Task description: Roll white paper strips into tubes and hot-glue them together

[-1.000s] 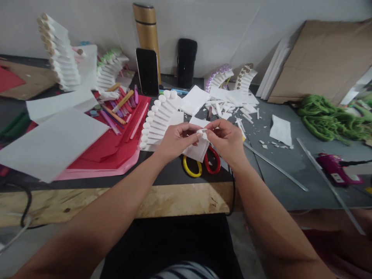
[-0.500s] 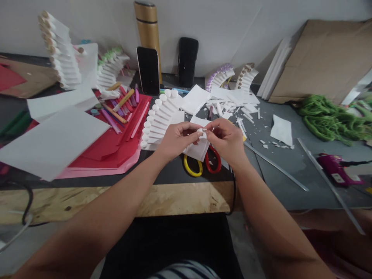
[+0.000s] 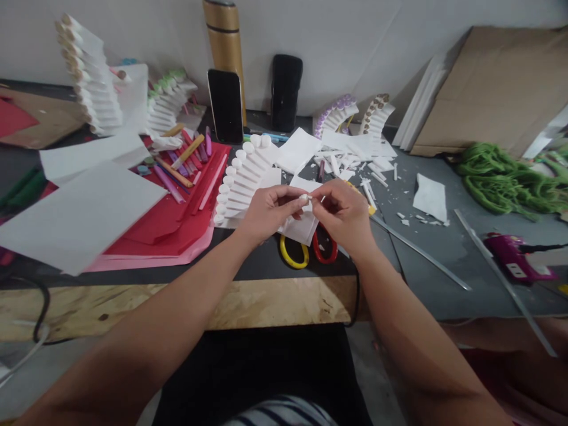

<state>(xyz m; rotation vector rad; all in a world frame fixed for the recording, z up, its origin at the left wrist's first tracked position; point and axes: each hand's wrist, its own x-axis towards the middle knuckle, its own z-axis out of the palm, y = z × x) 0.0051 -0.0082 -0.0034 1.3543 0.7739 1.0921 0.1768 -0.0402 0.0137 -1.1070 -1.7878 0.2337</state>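
Note:
Over the front of the table, my left hand (image 3: 270, 214) pinches a small white paper roll (image 3: 304, 198) between thumb and forefinger. My right hand (image 3: 344, 213) meets it there, thumb and finger closed on the roll's other end. Under the hands lie white paper sheets (image 3: 304, 229) and scissors with one yellow handle (image 3: 293, 253) and one red handle (image 3: 325, 248); their blades are hidden. Left of my hands stands a fan-like row of white paper rolls (image 3: 239, 183) with round white ends.
Red paper (image 3: 155, 228) with coloured rolls lies at left under white sheets (image 3: 84, 213). A phone (image 3: 225, 106) leans on a gold flask (image 3: 223, 35). White scraps (image 3: 339, 163), a metal strip (image 3: 421, 253), green yarn (image 3: 497, 180) and a purple glue gun (image 3: 515, 257) lie rightward.
Both hands keep pinching the small roll at almost the same spot. My right hand has shifted slightly left, its fingers turning a little at the roll.

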